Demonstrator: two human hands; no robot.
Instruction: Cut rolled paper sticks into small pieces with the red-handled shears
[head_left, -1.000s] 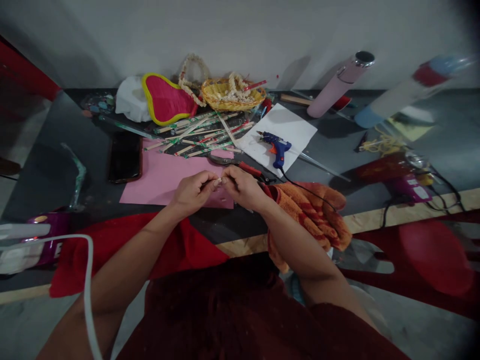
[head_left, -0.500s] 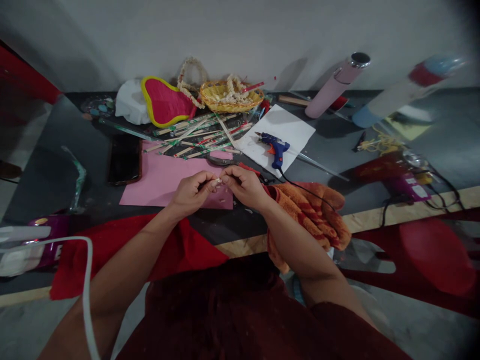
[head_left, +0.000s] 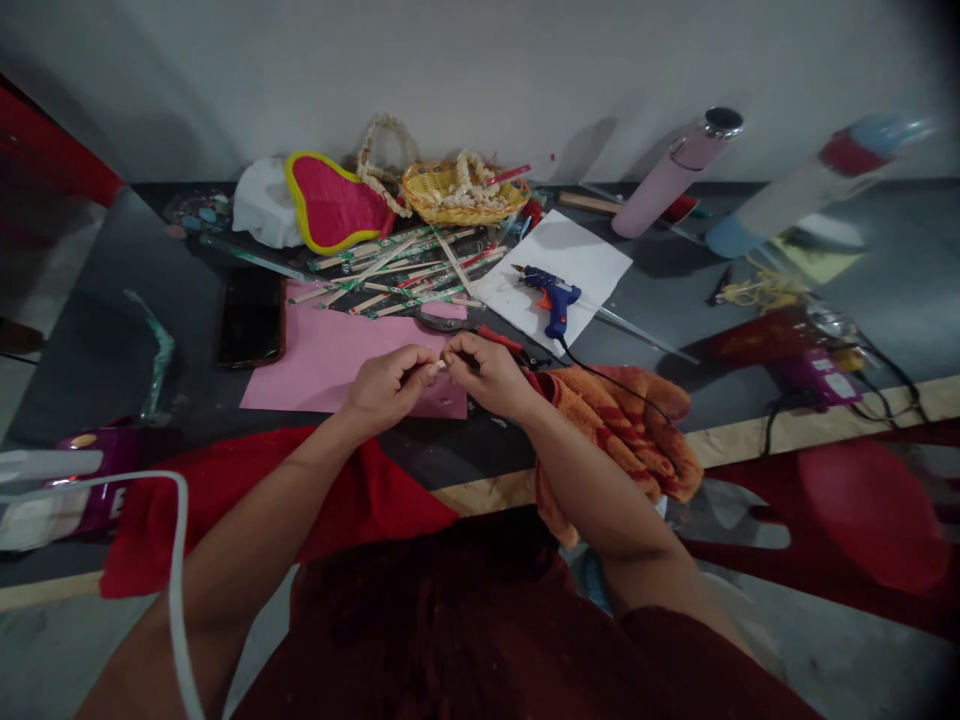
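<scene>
Over the pink sheet, my left hand and my right hand meet with their fingertips pinched together. A tiny pale piece shows at the left fingertips; it is too small to name. The right fingertips are closed beside it, and what they hold, if anything, is hidden. Just beyond the hands lies a pair of pliers with red handles. Several wrapped chopsticks are strewn behind the sheet.
A blue glue gun rests on white paper. A yellow basket holds pale pieces. A phone lies left, an orange towel right, a red cloth in front. A pink flask stands behind.
The fingers have shifted slightly around the tiny piece, the right fingertips curling a little more. Everything else on the table stays where it was; the view moved very slightly.
</scene>
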